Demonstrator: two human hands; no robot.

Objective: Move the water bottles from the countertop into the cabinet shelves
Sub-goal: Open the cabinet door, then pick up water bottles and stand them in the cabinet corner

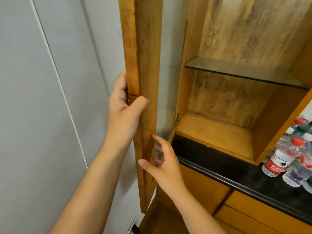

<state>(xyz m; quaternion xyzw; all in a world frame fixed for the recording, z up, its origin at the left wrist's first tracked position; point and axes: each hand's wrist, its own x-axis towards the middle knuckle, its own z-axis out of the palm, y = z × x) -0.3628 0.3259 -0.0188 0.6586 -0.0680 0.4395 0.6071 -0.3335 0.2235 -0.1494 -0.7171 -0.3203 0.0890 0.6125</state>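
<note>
A wooden cabinet door [148, 68] with a glass pane stands swung wide open at the left. My left hand [125, 108] grips the door's outer edge, thumb on the front face. My right hand [162, 159] is lower down, fingers spread and touching the door's inner edge by the glass. Inside, the cabinet has a wooden bottom shelf [214, 132] and a glass shelf [244, 71] above it, both bare. Several clear water bottles [285, 154] with red, white and green caps stand clustered on the black countertop [228, 168] at the far right.
A grey panelled wall [42, 98] fills the left, close behind the open door. Wooden drawers [253, 211] sit under the countertop. A wooden divider [283, 125] separates the cabinet from the bottles. A white socket [132, 225] is low on the wall.
</note>
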